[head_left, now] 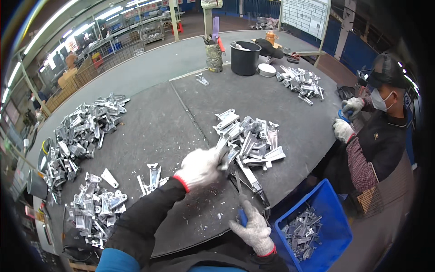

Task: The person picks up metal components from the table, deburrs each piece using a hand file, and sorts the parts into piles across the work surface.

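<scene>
My left hand [199, 168], in a white glove with a red cuff, reaches to the near left edge of a pile of silvery metal castings [251, 140]. Motion smears its fingertips, so whether a casting is between them does not show. Lower right, my gloved right hand [254, 232] is closed around the blue handle of a file [238, 183]. The file's narrow grey blade points away from me, and one finger lies along it. Just beyond the blade, a long casting [248, 176] and a dark bar [263, 199] lie at the pile's near side.
More castings lie in heaps at the far left [86, 131], near left [97, 208] and far right [301, 84] of the dark table [154, 122]. A blue bin [312, 226] with small metal pieces stands lower right. A black bucket [244, 61] stands farther back. A masked co-worker [380, 131] works at the right.
</scene>
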A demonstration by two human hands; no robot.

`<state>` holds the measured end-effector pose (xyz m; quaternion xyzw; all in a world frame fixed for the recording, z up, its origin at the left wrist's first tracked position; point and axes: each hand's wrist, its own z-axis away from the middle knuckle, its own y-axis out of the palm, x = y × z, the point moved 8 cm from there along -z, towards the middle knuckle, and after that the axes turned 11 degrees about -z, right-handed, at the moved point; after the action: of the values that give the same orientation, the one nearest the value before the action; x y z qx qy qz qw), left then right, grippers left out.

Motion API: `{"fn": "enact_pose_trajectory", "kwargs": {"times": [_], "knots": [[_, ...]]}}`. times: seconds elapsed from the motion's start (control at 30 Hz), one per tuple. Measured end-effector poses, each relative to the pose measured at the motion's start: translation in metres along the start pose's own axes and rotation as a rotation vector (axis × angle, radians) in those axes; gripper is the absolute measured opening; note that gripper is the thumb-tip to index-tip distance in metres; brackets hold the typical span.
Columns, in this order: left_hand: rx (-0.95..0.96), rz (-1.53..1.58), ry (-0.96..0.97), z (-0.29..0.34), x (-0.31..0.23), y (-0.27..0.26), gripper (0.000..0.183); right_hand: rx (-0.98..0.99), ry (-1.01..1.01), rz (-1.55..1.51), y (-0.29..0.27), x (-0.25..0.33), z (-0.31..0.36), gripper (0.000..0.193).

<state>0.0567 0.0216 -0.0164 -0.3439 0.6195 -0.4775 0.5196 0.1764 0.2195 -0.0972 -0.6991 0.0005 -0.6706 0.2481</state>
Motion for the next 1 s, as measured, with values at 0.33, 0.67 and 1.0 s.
{"fn": "enact_pose_trajectory", "kwargs": {"times": [0.33, 0.67, 1.0], "knots": [[-0.261, -0.186, -0.016, -0.064, -0.033, -0.101, 0.057, 0.041, 0.059, -0.04, 0.003, 0.008, -0.012, 0.087], [0.075, 0.004, -0.853, 0.176, 0.13, -0.043, 0.045, 0.046, -0.026, 0.125, 0.008, 0.024, -0.006, 0.086], [-0.096, -0.142, -0.567, 0.218, 0.155, -0.003, 0.081, -0.016, -0.021, 0.098, 0.017, 0.003, -0.002, 0.091]]}}
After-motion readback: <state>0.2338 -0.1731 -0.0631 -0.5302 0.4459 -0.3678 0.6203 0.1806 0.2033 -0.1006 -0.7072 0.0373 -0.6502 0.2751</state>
